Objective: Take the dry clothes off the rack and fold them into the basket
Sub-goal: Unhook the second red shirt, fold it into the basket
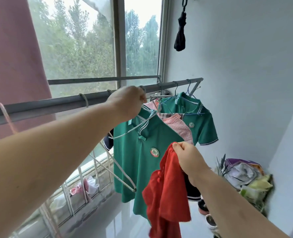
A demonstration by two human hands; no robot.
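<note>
A grey rack bar [44, 104] runs across in front of the window. My left hand [127, 103] is raised to the bar and grips the hook of a white hanger [133, 128] that carries a green polo shirt [139, 162]. My right hand [188, 158] is lower and holds a bunched red garment [166, 198] that hangs down in front of the shirt. A second green polo shirt [200, 124] hangs on a blue hanger further right, with a pink checked cloth [178, 127] between the two shirts. No basket is in view.
A pink curtain [10, 66] hangs at the left. A black folded umbrella [180, 36] hangs on the white wall. A white wire grille [77, 189] lines the window sill. Bags and a plant [242, 179] sit in the right corner, shoes [206, 212] on the glossy floor.
</note>
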